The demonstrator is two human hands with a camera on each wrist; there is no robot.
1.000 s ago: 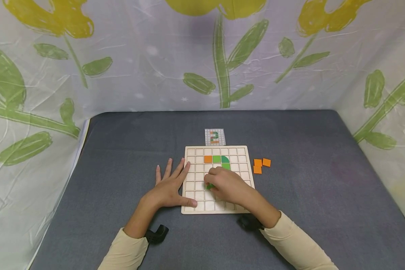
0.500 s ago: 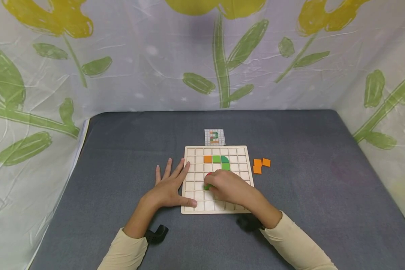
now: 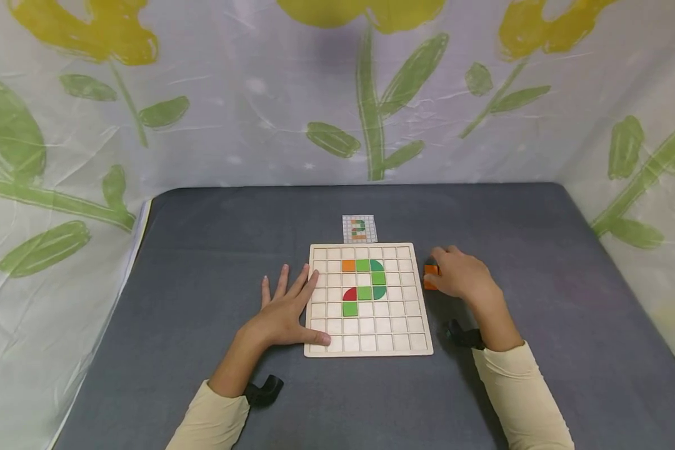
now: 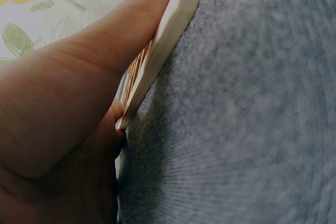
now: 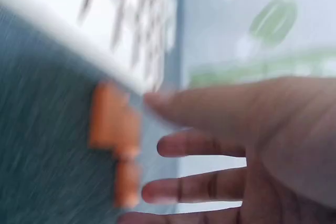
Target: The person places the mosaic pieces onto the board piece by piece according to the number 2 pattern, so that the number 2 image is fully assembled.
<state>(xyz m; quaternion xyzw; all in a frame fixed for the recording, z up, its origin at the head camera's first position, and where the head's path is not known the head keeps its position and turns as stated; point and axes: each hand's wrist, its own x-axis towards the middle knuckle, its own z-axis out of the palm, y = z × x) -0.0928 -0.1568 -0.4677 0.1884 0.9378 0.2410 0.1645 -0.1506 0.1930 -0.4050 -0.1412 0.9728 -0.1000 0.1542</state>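
A pale wooden grid board (image 3: 368, 354) lies flat on the table. My left hand (image 3: 281, 320) rests with spread fingers on its left edge, the thumb on the lower left squares. On the board sit an orange square tile (image 3: 349, 266), several green square tiles (image 3: 350, 309), two teal quarter-round tiles (image 3: 379, 292) and a red quarter-round tile (image 3: 350, 294). Right of the board, my right hand (image 3: 464, 274) hovers beside the loose orange tiles (image 3: 430, 284), partly covering them in the head view. The blurred right wrist view shows its fingers apart from the orange tiles (image 5: 127, 184).
A small printed pattern card (image 3: 359, 229) lies behind the board's far edge. The dark grey tablecloth (image 3: 230, 231) spreads all around. Flower-printed cloth walls (image 3: 230, 125) stand behind and at both sides.
My right hand has left the board and moved right to the loose orange tiles. The red, green and teal tiles it was covering now show on the board. My left hand stays put.
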